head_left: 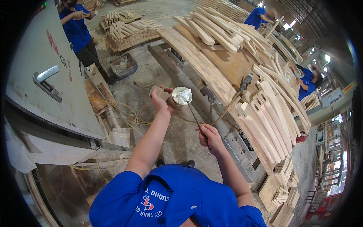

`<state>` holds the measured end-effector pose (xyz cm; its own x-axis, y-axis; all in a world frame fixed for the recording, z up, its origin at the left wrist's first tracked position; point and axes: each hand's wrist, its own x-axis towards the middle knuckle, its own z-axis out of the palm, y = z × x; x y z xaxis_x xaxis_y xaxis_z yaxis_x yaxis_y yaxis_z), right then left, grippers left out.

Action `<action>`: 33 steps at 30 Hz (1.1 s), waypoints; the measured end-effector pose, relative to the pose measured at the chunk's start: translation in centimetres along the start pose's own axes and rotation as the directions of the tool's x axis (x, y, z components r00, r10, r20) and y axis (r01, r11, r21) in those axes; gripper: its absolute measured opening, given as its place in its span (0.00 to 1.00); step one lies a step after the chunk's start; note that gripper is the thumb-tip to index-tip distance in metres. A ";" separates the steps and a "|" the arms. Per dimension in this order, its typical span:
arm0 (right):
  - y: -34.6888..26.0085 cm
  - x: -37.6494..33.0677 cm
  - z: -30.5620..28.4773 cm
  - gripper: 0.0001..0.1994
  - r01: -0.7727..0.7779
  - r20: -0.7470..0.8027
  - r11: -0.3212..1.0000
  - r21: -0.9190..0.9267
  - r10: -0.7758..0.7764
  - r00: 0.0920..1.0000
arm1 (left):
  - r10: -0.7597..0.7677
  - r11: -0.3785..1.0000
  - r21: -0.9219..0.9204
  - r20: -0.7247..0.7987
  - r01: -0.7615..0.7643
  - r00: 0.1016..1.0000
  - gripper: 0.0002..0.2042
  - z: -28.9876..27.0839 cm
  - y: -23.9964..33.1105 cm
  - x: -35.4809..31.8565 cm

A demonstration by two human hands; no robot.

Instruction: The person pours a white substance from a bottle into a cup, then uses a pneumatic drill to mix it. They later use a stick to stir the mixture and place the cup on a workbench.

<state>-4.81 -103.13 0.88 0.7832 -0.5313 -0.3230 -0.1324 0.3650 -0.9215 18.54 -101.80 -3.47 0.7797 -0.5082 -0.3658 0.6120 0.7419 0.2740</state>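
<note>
concrete floor (181,145) before me, wood (264,128) heaped alongside.
left hand (160,99) curls round a cup (176,103) of white paste (183,95); right hand (210,138) clenches a rod (194,114) dipped inside.

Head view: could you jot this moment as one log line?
left hand: holding cup, white paste inside | right hand: gripping thin rod, end at paste | right: wooden pieces

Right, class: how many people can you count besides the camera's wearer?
3: first person upper left, beyond the cabinet; second person top right and third person far right, both beyond the wooden parts. Others may be hidden.
</note>
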 end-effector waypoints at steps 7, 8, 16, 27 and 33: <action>1.5 -0.2 0.5 0.12 0.001 -0.014 1.000 -0.026 -0.001 1.000 | -0.006 1.000 -0.018 -0.029 0.005 1.000 0.16 0.1 0.2 0.1; 1.5 -0.3 0.8 0.12 -0.003 -0.018 1.000 -0.020 0.003 1.000 | 0.009 1.000 -0.016 -0.043 -0.009 0.999 0.16 0.0 0.3 0.3; 1.3 -0.8 0.8 0.13 -0.028 -0.061 0.989 -0.146 0.019 0.998 | 0.050 0.999 0.020 -0.112 -0.048 0.992 0.16 -0.5 0.2 0.9; 1.3 -1.8 0.1 0.13 -0.016 -0.098 0.975 -0.220 -0.006 0.995 | 0.001 1.000 0.002 -0.153 -0.001 0.988 0.15 -1.1 -0.5 1.4; 0.8 -1.5 -0.4 0.13 0.058 -0.124 0.963 -0.264 -0.094 0.988 | -0.042 0.999 0.019 -0.155 0.045 0.987 0.15 -1.1 -0.2 1.6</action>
<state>-6.30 -102.38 0.57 0.7109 -0.6537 -0.2595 -0.2420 0.1190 -0.9629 19.51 -102.27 -5.09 0.7236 -0.4649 -0.5101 0.6491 0.7098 0.2738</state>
